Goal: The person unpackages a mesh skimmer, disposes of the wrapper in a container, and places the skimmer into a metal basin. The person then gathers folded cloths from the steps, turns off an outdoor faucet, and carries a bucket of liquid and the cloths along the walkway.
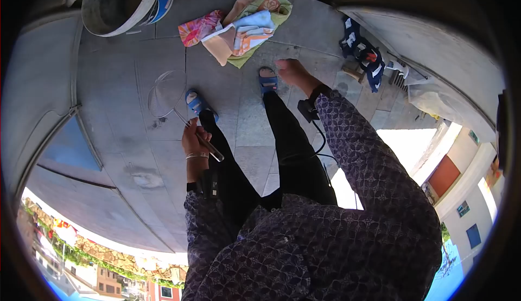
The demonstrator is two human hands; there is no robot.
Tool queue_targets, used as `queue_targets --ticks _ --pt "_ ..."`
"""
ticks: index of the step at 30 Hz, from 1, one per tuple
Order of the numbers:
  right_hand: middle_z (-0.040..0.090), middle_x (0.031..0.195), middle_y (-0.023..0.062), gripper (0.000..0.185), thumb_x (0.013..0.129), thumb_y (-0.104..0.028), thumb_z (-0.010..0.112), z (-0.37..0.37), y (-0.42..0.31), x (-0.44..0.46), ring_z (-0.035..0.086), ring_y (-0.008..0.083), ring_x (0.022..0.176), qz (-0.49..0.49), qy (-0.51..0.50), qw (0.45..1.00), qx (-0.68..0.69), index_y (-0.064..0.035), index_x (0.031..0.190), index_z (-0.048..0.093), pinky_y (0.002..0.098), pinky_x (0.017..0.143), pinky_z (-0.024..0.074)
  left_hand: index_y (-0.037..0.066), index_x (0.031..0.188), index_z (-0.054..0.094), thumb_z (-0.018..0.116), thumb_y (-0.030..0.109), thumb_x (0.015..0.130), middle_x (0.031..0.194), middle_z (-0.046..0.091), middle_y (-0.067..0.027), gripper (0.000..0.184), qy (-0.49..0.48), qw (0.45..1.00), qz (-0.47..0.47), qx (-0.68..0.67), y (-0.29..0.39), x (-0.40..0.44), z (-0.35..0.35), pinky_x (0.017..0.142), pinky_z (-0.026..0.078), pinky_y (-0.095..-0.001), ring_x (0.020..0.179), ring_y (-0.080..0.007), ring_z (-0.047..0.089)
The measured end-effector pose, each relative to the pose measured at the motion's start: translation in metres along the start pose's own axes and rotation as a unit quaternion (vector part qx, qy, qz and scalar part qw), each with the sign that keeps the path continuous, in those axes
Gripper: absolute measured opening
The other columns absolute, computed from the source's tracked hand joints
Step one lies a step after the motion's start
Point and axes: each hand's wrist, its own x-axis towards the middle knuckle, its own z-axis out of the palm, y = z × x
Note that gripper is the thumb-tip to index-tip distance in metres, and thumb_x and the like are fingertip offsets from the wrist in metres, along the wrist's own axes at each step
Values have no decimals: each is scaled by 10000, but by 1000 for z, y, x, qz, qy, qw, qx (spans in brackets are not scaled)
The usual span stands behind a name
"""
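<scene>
Though the left hand (196, 141) holds it, the wire hoop (173, 108) looks faint.

Grey slab floor (108, 133) in shade — bright sunlit patch (404, 143) at right, pale building (482, 206), blue window (474, 236)

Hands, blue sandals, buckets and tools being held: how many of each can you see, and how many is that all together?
Hands: 2, the left hand and the right hand
Blue sandals: 2, the left sandal and the right sandal
Buckets: 1, the bucket
Held tools: 1, the wire-ended tool in the left hand
Total: 6
</scene>
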Motion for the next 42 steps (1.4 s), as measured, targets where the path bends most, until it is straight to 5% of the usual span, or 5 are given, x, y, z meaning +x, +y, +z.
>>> queue_targets --ticks 15,19,29,32,42 --pt "440 1192 152 279 698 -101 584 118 -61 268 598 322 815 -66 72 957 -272 -75 975 598 426 709 485 79 942 529 510 227 876 520 486 -8 163 24 994 -90 -61 -32 145 -5 437 344 -290 390 -109 390" --pt "555 710 126 62 682 -62 558 148 -71 216 569 327 740 -243 124 960 -59 -45 736 534 411 646 454 84 997 512 509 274 876 596 552 -61 225 102 983 -134 -67 -22 154 11 427 334 -271 393 -93 390" --pt "574 905 119 333 678 -144 679 120 -117 123 576 302 868 -315 -207 919 116 -71 978 555 396 742 457 33 1066 486 529 87 808 947 577 -75 268 25 989 -123 -78 -23 164 24 516 478 -280 709 -159 599" --pt "425 1230 137 763 581 -126 734 81 -79 205 415 290 1135 -282 98 915 -272 -185 1270 411 419 888 323 38 1076 499 537 70 803 952 581 -70 278 31 986 -113 -118 -18 161 31 631 500 -291 811 -182 598" --pt "442 1254 118 610 541 -247 751 64 -11 332 347 314 1204 -282 85 783 -548 -136 1105 545 537 915 297 98 1153 464 488 180 826 960 555 -28 338 11 986 -157 -59 -26 161 26 578 446 -274 805 -144 548"
